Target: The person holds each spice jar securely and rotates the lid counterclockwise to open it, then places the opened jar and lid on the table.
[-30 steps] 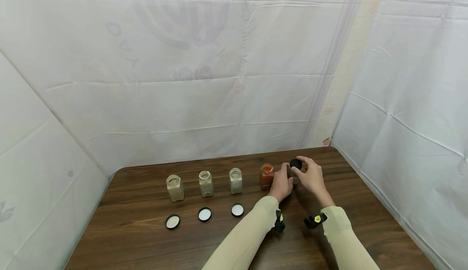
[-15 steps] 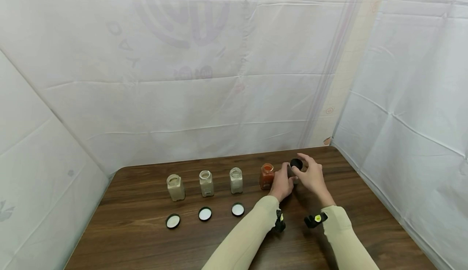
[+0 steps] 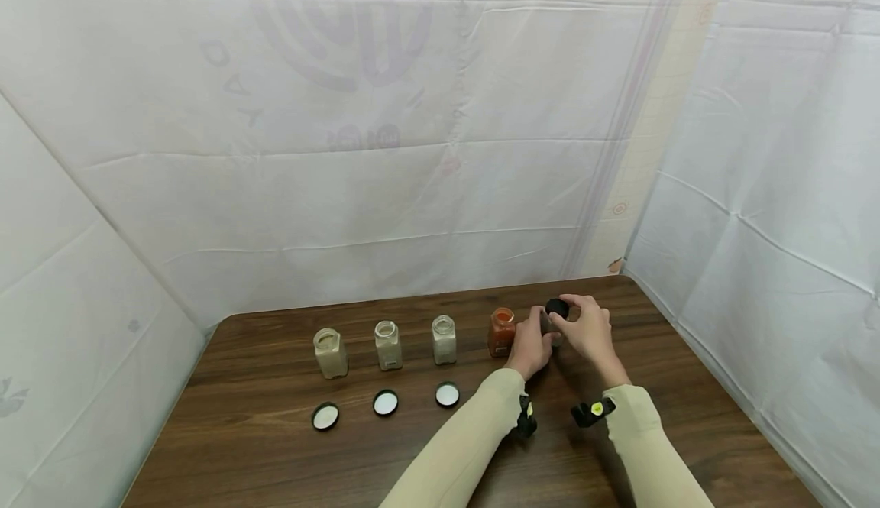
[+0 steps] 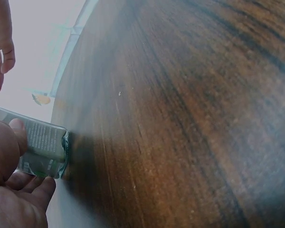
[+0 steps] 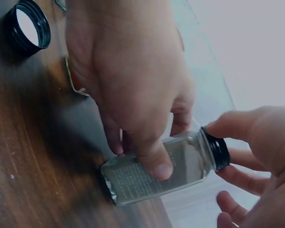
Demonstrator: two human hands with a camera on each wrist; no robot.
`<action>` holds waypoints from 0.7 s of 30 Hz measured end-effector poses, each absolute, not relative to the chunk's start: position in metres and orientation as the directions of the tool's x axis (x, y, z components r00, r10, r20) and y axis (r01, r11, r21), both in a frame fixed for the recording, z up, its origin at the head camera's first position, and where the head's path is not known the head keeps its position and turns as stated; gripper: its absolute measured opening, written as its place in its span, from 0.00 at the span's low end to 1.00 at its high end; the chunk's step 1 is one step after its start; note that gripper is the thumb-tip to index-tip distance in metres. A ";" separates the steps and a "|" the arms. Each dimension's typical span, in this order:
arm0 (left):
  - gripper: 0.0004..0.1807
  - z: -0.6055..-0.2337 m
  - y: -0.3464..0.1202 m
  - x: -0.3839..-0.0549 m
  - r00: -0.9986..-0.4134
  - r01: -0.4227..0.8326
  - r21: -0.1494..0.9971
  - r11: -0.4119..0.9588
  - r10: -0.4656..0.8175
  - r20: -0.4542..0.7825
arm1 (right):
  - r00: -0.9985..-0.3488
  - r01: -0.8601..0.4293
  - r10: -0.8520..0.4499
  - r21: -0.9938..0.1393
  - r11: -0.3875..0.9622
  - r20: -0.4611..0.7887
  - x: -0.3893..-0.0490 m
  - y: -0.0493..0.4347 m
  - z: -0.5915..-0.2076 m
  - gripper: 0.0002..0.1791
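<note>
My left hand grips the body of a small glass spice jar, its thumb across the printed label. The jar stands on the table and holds greyish contents. My right hand pinches the black screw lid on the jar's neck between thumb and fingers. In the left wrist view the jar's base shows beside my fingers. Just left of my left hand stands an uncapped jar of red-orange spice, partly covered by that hand.
Further left are three uncapped jars with pale contents: one jar, a second jar and a third jar. Upturned lids lie in front of them. Another upturned lid shows in the right wrist view. White sheets surround the wooden table.
My right fingers lifted slightly off the lid's far side, then closed back around it. My left hand and the jars have stayed in place.
</note>
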State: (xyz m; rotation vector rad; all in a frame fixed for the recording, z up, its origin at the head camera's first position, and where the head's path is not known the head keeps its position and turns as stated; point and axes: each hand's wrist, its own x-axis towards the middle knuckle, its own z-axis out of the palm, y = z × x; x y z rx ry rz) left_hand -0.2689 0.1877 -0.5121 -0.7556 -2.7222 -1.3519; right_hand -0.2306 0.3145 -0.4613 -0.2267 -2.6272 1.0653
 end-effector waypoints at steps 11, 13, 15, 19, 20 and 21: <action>0.21 -0.514 0.187 -0.269 -0.873 0.449 0.741 0.500 0.420 0.247 | -0.964 -0.005 0.176 -0.673 0.740 0.201 -0.231 0.316 -0.460 0.28; 0.21 -0.514 0.188 -0.269 -0.875 0.447 0.741 0.501 0.419 0.244 | -0.960 -0.013 0.178 -0.666 0.746 0.218 -0.231 0.315 -0.462 0.30; 0.22 -0.515 0.188 -0.269 -0.877 0.439 0.744 0.503 0.419 0.234 | -0.954 -0.013 0.188 -0.659 0.752 0.233 -0.231 0.315 -0.463 0.30; 0.23 -0.515 0.190 -0.270 -0.885 0.414 0.756 0.506 0.417 0.206 | -0.937 0.011 0.241 -0.669 0.743 0.253 -0.231 0.313 -0.464 0.29; 0.23 -0.515 0.190 -0.270 -0.887 0.409 0.758 0.508 0.415 0.201 | -0.933 0.014 0.252 -0.674 0.738 0.256 -0.231 0.312 -0.464 0.29; 0.23 -0.515 0.190 -0.270 -0.889 0.405 0.759 0.509 0.413 0.198 | -0.930 0.016 0.260 -0.677 0.735 0.261 -0.231 0.312 -0.464 0.29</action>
